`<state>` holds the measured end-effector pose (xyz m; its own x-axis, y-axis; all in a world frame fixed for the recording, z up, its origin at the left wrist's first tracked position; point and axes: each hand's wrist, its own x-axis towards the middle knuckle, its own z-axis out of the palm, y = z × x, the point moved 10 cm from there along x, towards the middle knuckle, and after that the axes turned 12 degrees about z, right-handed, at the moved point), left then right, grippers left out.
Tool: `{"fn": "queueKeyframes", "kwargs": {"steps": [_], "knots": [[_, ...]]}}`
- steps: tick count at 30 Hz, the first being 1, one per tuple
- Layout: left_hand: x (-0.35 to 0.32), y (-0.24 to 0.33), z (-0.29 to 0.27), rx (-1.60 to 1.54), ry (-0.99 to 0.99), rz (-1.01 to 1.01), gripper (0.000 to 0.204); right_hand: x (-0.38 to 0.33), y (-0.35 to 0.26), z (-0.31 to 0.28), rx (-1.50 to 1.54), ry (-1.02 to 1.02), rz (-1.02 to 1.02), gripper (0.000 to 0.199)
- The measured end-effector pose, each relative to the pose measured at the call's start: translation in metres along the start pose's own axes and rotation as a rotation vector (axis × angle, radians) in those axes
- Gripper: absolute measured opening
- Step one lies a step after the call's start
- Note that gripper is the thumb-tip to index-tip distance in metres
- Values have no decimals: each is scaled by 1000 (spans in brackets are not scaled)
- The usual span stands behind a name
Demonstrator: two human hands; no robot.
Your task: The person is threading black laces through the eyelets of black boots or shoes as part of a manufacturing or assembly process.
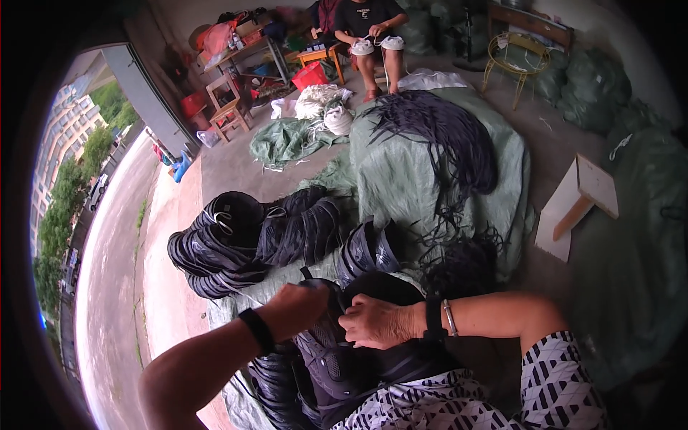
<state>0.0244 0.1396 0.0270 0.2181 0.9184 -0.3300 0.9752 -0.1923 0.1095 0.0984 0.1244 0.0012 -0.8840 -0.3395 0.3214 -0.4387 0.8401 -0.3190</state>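
Patterned cloth [430, 401], round ridged black stacks [215, 247].
My left fingers [308, 304] and right fingers [360, 320] grip a black piece [334, 294].

From the wearer's head, the view is pitched down and forward; the right hand [376, 322] is shown close, nearer than the green sheet [390, 172], around which the dark rim can hardly be read.
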Motion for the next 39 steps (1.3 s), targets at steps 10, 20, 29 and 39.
{"fn": "queueKeyframes", "kwargs": {"steps": [10,20,29,39], "knots": [[-68,-11,8,-927,839,-519,9,21,50,-20,1089,194,485,19],[-106,-3,87,-490,1000,-816,12,-183,231,-96,1697,923,1009,14],[-114,7,112,-1044,1119,-700,19,-170,191,-94,1273,499,1242,22],[-122,13,116,-966,1152,-642,21,43,48,12,1276,-314,792,28]]}}
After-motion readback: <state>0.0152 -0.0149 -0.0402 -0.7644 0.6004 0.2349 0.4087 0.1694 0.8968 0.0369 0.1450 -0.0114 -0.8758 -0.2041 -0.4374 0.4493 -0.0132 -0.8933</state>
